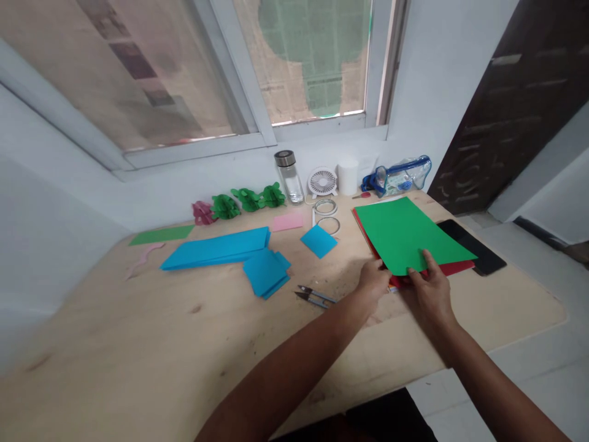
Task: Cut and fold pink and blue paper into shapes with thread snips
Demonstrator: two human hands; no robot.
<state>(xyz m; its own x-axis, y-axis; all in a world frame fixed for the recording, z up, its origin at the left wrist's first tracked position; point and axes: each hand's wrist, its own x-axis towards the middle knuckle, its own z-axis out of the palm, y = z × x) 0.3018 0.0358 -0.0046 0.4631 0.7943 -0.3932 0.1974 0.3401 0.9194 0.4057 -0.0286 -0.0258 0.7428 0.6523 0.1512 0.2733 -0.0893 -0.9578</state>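
Well left of the left grip (375, 281), on the desk (138, 344): light green paper strip (162, 234), long axis roughly left-right. Wavy pink paper strip (146, 253) just nearer. Folded dark pink paper piece (204, 213) and three folded green paper pieces (225, 207) in a row, left of and beyond the grip. Nearer: blue paper strips (216, 248), stacked, long axis left-right. Blue paper squares (265, 273) touch their right end.

Just left of left grip: thread snips (316, 296), blades pointing left, away from it. Loose blue square (319, 241) and tape rolls (328, 232) beyond; glass bottle (291, 179) and white mini fan (322, 182) further back.

Left grip at near-left corner of the paper stack, fingertips hidden; can't tell if it pinches.

Green paper sheet (411, 233) tops the stack, right beyond both grips, red paper (455, 268) under it. Long axis runs from grips toward far left.

Right grip (432, 291): thumb and finger on green's near edge; can't tell if clamped.

Black phone (481, 248) right of it, part-covered by the stack.
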